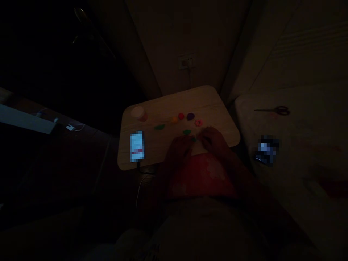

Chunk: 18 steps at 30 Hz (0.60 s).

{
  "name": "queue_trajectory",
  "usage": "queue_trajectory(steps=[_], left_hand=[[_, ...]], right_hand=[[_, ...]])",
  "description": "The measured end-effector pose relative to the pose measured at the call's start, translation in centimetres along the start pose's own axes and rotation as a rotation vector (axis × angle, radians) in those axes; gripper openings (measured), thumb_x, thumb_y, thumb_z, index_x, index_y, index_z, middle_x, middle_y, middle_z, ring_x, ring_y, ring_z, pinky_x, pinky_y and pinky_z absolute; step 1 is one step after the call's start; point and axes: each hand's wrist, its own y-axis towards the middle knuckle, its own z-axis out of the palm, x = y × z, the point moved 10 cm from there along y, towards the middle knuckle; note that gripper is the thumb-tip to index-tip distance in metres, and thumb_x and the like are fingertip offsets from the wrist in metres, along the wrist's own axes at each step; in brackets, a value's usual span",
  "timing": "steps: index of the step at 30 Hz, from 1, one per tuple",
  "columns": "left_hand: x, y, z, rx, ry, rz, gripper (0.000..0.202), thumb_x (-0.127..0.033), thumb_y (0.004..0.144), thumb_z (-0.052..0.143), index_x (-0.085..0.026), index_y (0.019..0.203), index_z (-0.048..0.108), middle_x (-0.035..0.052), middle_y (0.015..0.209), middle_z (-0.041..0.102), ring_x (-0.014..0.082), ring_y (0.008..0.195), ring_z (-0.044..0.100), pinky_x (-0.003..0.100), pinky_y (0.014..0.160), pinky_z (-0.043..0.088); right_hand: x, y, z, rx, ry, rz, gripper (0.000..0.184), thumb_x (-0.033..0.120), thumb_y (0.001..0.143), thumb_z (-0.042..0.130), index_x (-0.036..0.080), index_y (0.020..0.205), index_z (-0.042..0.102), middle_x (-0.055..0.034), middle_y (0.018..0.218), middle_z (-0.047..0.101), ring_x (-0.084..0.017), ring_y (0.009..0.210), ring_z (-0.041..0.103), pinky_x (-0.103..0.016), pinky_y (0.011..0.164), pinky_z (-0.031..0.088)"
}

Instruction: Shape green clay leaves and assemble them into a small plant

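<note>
The room is very dark and fine detail is lost. Over the table's near edge, my left hand [180, 146] and my right hand [214, 140] face each other with curled fingers. Between their fingertips is a small green piece of modelling clay [194, 139], which both hands appear to pinch. Just beyond lies another green leaf-shaped piece [186, 132], and a third green piece [159, 127] is farther left. Behind them sit an orange lump [174, 119], a red ball [181, 116], a dark purple lump [190, 116] and a pink flower-shaped piece [198, 123].
On the small wooden table [152, 145] are a lit phone [137, 146] and a pale-lidded tub [139, 114]. Scissors [274, 110] and a dark device [266, 150] lie on the pale surface at right. A wall socket [186, 61] is behind the table.
</note>
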Motion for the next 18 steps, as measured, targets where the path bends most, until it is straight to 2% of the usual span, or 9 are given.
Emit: queue_trajectory(steps=[8,15,18], left_hand=[[-0.01,-0.1,-0.01,0.006,0.008,-0.008,0.042,-0.017,0.098,0.058,-0.022,0.139,0.063,0.0098,0.149,0.065,0.0272,0.142,0.056,0.054,0.12,0.045],[0.06,-0.04,-0.08,-0.002,-0.006,-0.005,0.043,-0.015,0.095,0.059,-0.022,0.138,0.064,0.0093,0.149,0.065,0.0277,0.142,0.056,0.055,0.121,0.045],[0.01,-0.04,-0.13,-0.007,-0.003,-0.006,0.043,-0.015,0.096,0.059,-0.022,0.138,0.064,0.0092,0.148,0.066,0.027,0.141,0.056,0.053,0.12,0.045]], right_hand=[[0.33,0.1,0.55,0.033,-0.119,-0.009,0.023,0.019,0.096,0.056,0.019,0.089,0.078,-0.0145,0.092,0.072,-0.03,0.09,0.061,-0.044,0.082,0.048],[-0.05,0.07,0.0,-0.015,-0.007,0.012,0.018,0.017,0.093,0.058,0.021,0.088,0.074,-0.0109,0.091,0.073,-0.028,0.088,0.062,-0.043,0.084,0.049],[0.17,0.12,0.13,0.003,-0.039,0.01,0.019,0.015,0.093,0.057,0.02,0.09,0.075,-0.0122,0.093,0.073,-0.029,0.091,0.063,-0.044,0.085,0.049]])
